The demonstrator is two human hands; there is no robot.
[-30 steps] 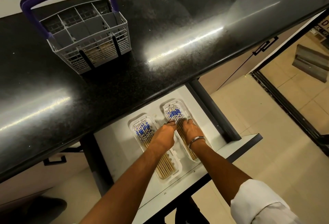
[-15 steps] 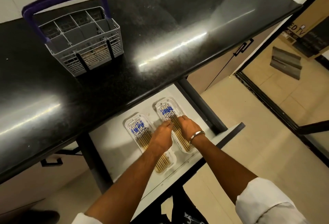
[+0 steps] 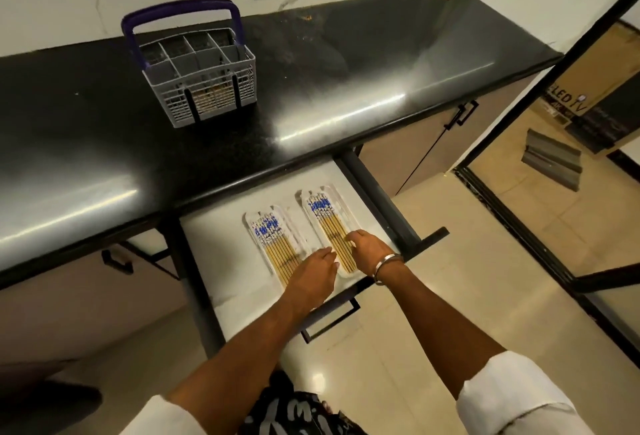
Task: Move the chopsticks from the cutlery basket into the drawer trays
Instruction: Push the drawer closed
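We see the open drawer (image 3: 221,261) under the black counter (image 3: 311,95), with two white trays lying side by side in it. The left tray (image 3: 250,227) and the right tray (image 3: 341,197) both hold a row of chopsticks, blue patterned ends away from us. Our left hand (image 3: 313,279) rests on the near end of the left chopsticks (image 3: 277,244), and our right hand (image 3: 369,249) rests on the right chopsticks (image 3: 329,223); the fingers seem laid flat and close together, not pinching anything, though the view from behind the knuckles does not show the tips well.

The cutlery basket (image 3: 204,88) stands on the counter, well apart from the drawer. Something pale shows behind its front mesh, but we cannot tell whether these are more chopsticks.

We judge the step is to even out the rows. To do it well, we should press lightly with flat fingers and push the sticks toward the far end, so the near tips line up and none rides over the tray rim.
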